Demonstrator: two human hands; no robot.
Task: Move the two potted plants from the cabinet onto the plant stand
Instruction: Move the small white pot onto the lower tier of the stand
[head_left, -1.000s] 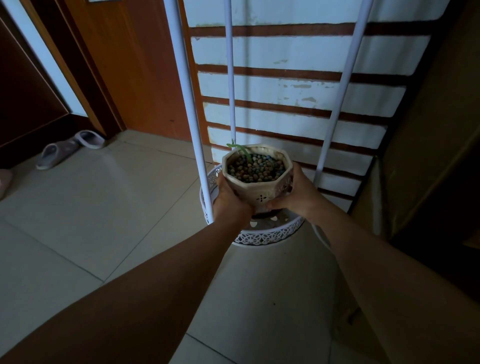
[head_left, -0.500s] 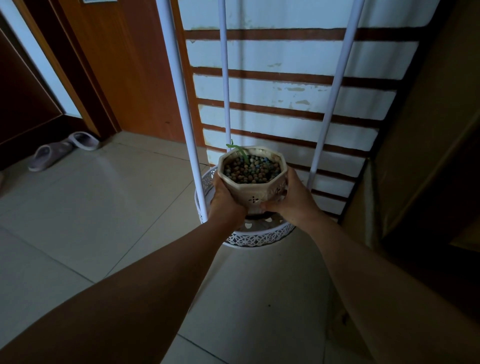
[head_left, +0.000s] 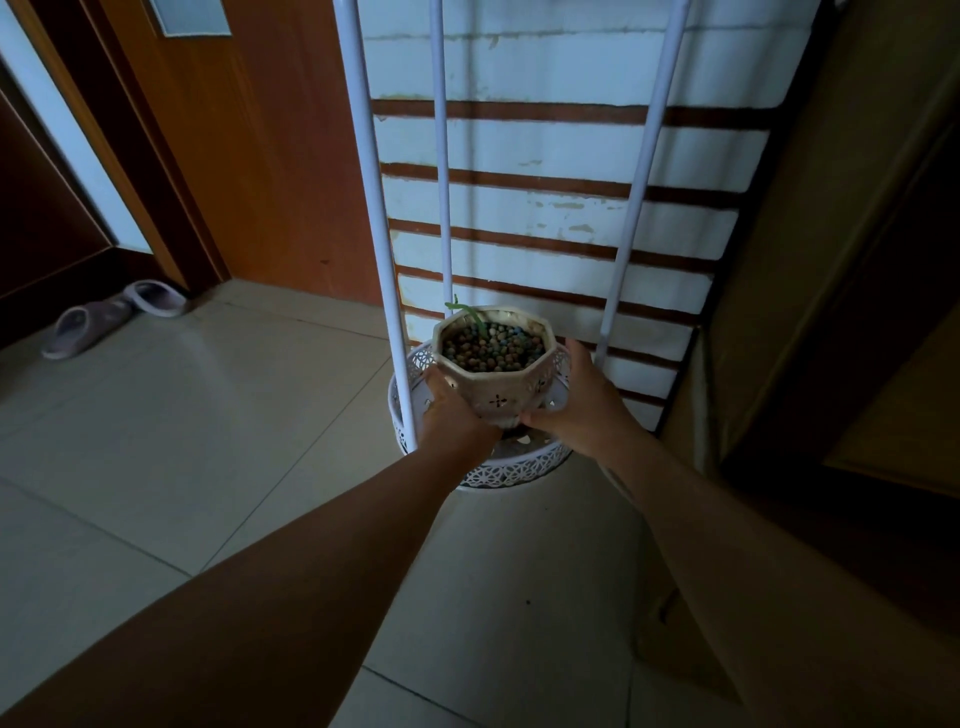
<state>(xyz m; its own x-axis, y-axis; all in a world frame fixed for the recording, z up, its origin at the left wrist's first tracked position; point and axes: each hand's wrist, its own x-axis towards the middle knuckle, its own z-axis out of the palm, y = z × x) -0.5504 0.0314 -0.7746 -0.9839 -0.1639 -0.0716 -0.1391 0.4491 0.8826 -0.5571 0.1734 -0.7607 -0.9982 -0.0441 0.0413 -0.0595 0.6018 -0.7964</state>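
A beige eight-sided pot (head_left: 496, 387) filled with brown pebbles and a small green sprout is held between both hands. My left hand (head_left: 451, 415) grips its left side and base, my right hand (head_left: 576, 402) its right side. The pot sits low inside the round white lattice-rimmed tray (head_left: 519, 470) of the plant stand, between the stand's three white upright poles (head_left: 387, 291). Whether the pot's base touches the tray is hidden by my hands. Only one potted plant is in view.
A white wall with brown stripes (head_left: 561, 208) stands right behind the stand. A wooden door (head_left: 249, 156) is to the left, with a pair of slippers (head_left: 111, 317) on the tiled floor. A dark cabinet side (head_left: 841, 260) rises on the right.
Both hands have lowered the pot deeper into the stand's bottom tray, and the view has tilted so more of the wall and poles show.
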